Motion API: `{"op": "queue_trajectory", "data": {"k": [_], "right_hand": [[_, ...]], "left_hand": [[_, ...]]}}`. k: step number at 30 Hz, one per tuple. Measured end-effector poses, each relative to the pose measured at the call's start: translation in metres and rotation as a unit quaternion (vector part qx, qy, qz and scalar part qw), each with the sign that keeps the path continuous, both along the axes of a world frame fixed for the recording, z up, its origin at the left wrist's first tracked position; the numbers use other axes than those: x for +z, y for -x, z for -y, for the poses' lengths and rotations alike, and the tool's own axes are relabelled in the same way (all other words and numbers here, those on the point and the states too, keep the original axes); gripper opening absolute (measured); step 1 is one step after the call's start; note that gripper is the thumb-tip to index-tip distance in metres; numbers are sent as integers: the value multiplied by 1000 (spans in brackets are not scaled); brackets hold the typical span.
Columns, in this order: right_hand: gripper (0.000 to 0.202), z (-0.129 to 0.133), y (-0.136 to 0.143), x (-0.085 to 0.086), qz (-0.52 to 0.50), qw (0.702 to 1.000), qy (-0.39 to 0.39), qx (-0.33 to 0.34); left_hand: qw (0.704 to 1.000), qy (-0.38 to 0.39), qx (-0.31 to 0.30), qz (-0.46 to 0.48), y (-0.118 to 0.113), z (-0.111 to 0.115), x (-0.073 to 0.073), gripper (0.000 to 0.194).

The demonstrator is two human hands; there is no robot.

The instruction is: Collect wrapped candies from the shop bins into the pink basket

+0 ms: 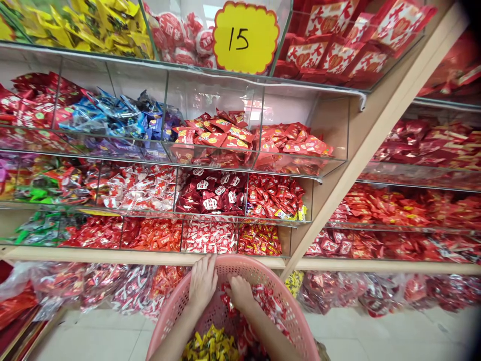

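A pink perforated plastic basket (300,321) stands in front of me at the bottom of the view. My left hand (203,281) is at its far rim, its fingers closed over the edge. Inside the basket, my right hand (240,292) is curled at the red-and-white wrapped candies (268,303); whatever its fingers hold is hidden. Yellow wrapped candies (212,345) lie in the near part of the basket, between my forearms.
Shelves of clear bins hold wrapped candies, including dark red ones (212,193) and blue ones (108,115). A yellow price tag (246,37) reads 15. A wooden shelf edge (143,256) runs behind the basket. Bagged candies (330,288) lie below, by the tiled floor (349,331).
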State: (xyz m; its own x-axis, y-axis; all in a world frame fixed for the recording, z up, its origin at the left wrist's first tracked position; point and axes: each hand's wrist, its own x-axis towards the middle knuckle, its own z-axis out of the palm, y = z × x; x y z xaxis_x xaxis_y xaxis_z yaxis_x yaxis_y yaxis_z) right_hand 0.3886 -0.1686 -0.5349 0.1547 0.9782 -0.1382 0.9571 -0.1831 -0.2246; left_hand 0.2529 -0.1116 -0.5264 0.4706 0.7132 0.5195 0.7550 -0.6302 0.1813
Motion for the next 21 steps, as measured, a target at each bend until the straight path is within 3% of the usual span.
{"op": "queue_trajectory", "data": {"k": [9,13,17,21], "right_hand": [[23,-1,-5,6,15,999,-20,-20],[30,3,-14,18,17,998,-37,-52],[30,16,-32,39,-40,991,-108,-76],[30,32,-53,57,-110,964,-230,-80]], "left_hand": [[1000,8,-3,-2,0,0,1,47],[1000,13,-2,-3,0,0,2,48],[1000,7,0,1,0,0,1,48],[1000,10,4,1,0,0,1,47]]}}
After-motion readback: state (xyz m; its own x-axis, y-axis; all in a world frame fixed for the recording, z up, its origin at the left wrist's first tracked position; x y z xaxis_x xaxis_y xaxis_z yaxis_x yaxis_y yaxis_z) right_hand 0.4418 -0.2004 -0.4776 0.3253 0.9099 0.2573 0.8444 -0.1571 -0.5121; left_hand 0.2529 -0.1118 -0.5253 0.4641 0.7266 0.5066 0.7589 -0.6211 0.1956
